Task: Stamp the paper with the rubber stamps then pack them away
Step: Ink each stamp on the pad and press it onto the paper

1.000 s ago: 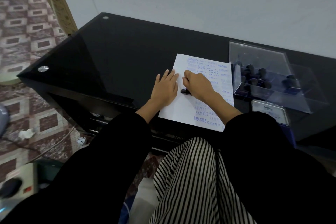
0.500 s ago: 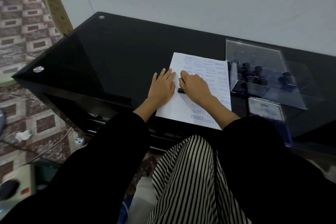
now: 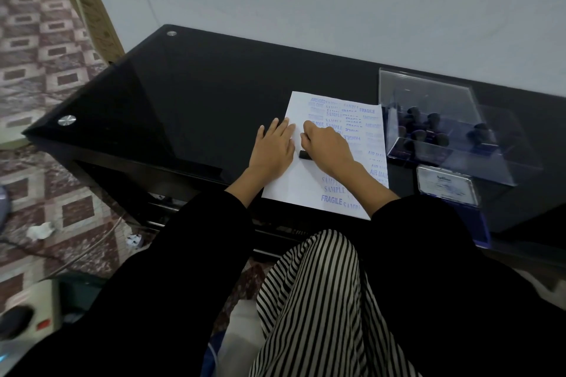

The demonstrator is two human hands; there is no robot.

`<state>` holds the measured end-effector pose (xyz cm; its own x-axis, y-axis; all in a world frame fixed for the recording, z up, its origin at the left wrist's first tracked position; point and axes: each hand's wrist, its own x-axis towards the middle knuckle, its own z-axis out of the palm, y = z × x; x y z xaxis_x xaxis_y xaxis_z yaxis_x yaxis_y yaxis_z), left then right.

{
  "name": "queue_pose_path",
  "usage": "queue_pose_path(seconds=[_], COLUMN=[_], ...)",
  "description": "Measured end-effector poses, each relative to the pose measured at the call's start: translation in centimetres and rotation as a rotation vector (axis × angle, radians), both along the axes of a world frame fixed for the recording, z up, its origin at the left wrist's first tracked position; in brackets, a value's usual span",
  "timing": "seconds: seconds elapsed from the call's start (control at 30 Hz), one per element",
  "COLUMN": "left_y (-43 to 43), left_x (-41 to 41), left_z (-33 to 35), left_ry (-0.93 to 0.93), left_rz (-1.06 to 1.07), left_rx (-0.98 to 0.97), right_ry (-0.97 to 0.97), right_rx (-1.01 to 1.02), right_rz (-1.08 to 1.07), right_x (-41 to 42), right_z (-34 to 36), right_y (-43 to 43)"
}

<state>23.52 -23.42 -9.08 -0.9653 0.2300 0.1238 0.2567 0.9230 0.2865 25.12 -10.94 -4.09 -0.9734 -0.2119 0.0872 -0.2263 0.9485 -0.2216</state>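
A white paper (image 3: 294, 187) covered in blue stamped words lies on the black glass table (image 3: 190, 101). My left hand (image 3: 274, 148) rests flat on the paper's left edge, fingers straight. My right hand (image 3: 329, 145) grips a black rubber stamp (image 3: 304, 155) and holds it down on the paper; only the stamp's dark base shows under my palm. To the right, a clear plastic box (image 3: 428, 95) stands with its lid raised and holds several dark-handled stamps (image 3: 425, 128).
A blue ink pad (image 3: 481, 223) with its lid (image 3: 447, 188) up sits at the table's front right, just below the clear box. A white wall runs behind the table. Patterned floor and a cable lie to the left.
Both hands stay where they were on the paper, the right one still pressing the stamp down. Only the head camera has shifted slightly.
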Motion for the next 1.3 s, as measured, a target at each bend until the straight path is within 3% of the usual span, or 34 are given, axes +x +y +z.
queue_pose_path(seconds=[0.27, 0.63, 1.3], left_y=[0.0, 0.0, 0.1], left_x=[0.0, -0.2, 0.1], left_z=[0.1, -0.2, 0.2], left_ry=[0.001, 0.009, -0.001], left_rz=[-0.001, 0.001, 0.002], left_rx=[0.01, -0.016, -0.049], right_ry=[-0.039, 0.068, -0.009], right_rx=[-0.04, 0.015, -0.011], right_rz=[-0.006, -0.012, -0.002], right_x=[-0.8, 1.2, -0.4], right_z=[0.4, -0.9, -0.3], right_y=[0.0, -0.3, -0.1])
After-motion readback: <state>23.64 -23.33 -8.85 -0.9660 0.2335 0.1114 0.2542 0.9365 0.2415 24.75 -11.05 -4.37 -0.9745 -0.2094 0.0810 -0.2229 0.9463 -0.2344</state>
